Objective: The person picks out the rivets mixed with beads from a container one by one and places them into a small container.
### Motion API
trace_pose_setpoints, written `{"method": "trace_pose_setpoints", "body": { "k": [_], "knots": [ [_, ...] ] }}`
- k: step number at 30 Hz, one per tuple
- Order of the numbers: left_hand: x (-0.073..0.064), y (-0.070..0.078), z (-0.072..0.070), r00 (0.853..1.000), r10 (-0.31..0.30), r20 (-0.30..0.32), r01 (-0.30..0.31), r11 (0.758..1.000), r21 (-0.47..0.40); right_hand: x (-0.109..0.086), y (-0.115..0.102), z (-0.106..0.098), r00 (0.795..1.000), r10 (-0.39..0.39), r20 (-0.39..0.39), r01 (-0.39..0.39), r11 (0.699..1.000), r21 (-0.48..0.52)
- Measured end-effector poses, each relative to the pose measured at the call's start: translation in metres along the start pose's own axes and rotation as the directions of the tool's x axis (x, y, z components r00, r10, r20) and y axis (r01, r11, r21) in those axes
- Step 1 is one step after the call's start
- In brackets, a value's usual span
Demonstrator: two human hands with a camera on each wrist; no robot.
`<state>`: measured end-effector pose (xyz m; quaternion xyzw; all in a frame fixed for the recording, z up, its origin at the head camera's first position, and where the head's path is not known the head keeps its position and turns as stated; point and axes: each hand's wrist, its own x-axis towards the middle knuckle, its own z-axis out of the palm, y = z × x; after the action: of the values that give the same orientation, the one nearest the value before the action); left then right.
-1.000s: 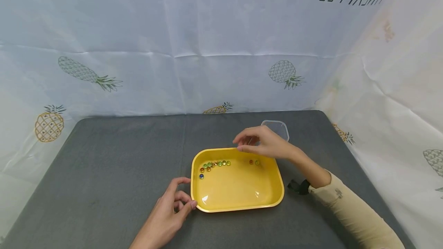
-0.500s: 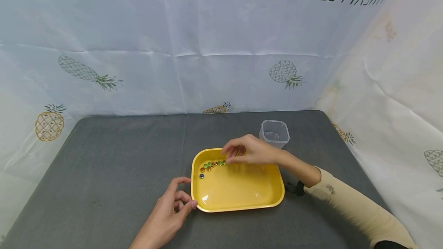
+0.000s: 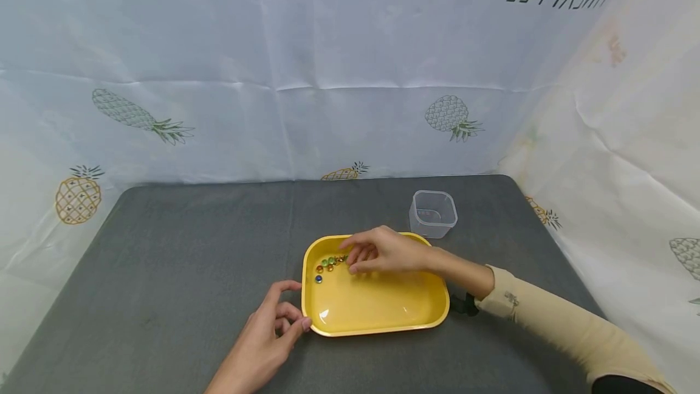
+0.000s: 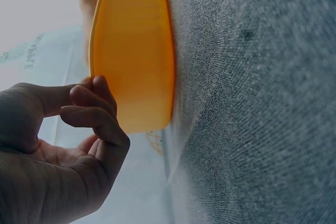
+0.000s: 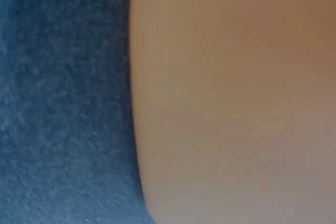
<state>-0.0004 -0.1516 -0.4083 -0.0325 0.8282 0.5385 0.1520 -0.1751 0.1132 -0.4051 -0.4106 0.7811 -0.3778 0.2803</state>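
A shallow yellow tray [image 3: 377, 303] lies on the grey table, with several glass marbles [image 3: 330, 261] in green, amber and blue along its back left side. My left hand [image 3: 268, 333] holds the tray's left edge, index finger on the side and thumb on the front corner; the left wrist view shows its bent fingers [image 4: 102, 90] against the tray wall. Over the back of the tray, my right hand [image 3: 385, 251] reaches down with curved fingers right at the row's right end. I cannot tell whether a marble is between those fingertips, and the hand hides the tray behind it.
A clear plastic box [image 3: 433, 214] stands open-topped behind the tray's back right corner. Grey cloth covers the table [image 3: 208, 248]. Pineapple-print curtain [image 3: 350, 126] hangs behind and at the sides. Blurred bare skin [image 5: 231, 103] fills most of the right wrist view.
My right hand has moved left and down from beside the clear box to the marbles, uncovering the box and hiding two marbles at the tray's right. The left hand and tray stay put.
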Motion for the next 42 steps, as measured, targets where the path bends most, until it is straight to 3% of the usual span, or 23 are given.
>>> {"method": "trace_pose_setpoints", "body": {
  "k": [10,16,42],
  "knots": [
    [0.0,-0.001,-0.001,1.0,-0.001,0.009,0.001,1.0,-0.001,0.005,0.008,0.01,0.999,0.027,0.023,-0.025,0.995,-0.097],
    [0.0,-0.001,-0.001,1.0,0.013,0.014,-0.013,1.0,-0.006,0.007,0.012,0.014,1.0,-0.003,-0.01,0.002,0.986,-0.165],
    [0.0,-0.001,0.0,1.0,-0.006,0.004,0.006,1.0,-0.001,0.009,0.016,0.025,0.992,-0.098,-0.079,0.072,0.955,-0.286]
  ]
}}
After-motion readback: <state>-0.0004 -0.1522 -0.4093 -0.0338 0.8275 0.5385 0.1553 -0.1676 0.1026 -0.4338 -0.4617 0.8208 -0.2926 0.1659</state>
